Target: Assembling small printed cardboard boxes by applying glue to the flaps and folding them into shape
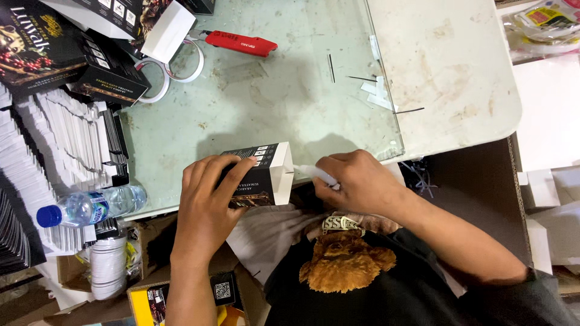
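My left hand (208, 196) grips a small black carton (258, 175) with a white end flap, held at the near edge of the glass-topped table (284, 102). My right hand (356, 181) is closed around a slim white tool (317, 174) whose tip touches the carton's white flap. Both hands meet over the table's front edge, just above my dark shirt.
Stacks of flat white and black cartons (66, 145) fill the left side, with finished black boxes (42, 48) behind. A red utility knife (241, 43) and tape rolls (181, 63) lie at the back. A water bottle (90, 206) lies near left. Paper scraps (377, 90) sit mid-table.
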